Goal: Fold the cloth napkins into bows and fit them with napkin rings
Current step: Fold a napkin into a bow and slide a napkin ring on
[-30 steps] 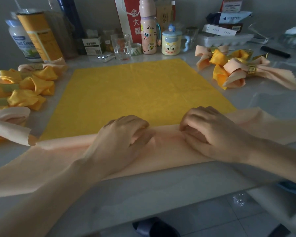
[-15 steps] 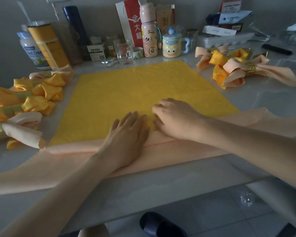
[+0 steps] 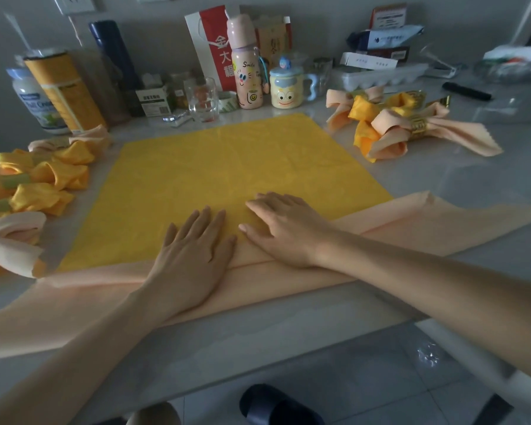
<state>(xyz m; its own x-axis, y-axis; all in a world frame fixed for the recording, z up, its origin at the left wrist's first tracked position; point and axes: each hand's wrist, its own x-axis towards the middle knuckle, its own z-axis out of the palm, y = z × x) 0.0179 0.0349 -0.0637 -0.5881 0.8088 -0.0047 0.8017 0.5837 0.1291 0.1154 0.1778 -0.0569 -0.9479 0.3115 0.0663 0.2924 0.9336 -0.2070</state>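
Uncurled since a second ago, the left hand and right hand lie open, palms down, side by side, gripping nothing. They press the middle of the long folded peach cloth napkin along the near edge of the grey bench, probably to flatten its crease. Fingertips reach onto the square yellow cloth napkin beyond; finished bows in gold napkin rings sit farther right.

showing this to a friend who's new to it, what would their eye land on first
The bright yellow square cloth napkin spread flat at centre grabs the eye first. On its near edge, the left hand and right hand press flat, side by side, where it meets a long folded peach cloth napkin. A left pile of finished bows and a right pile of finished bows flank it.
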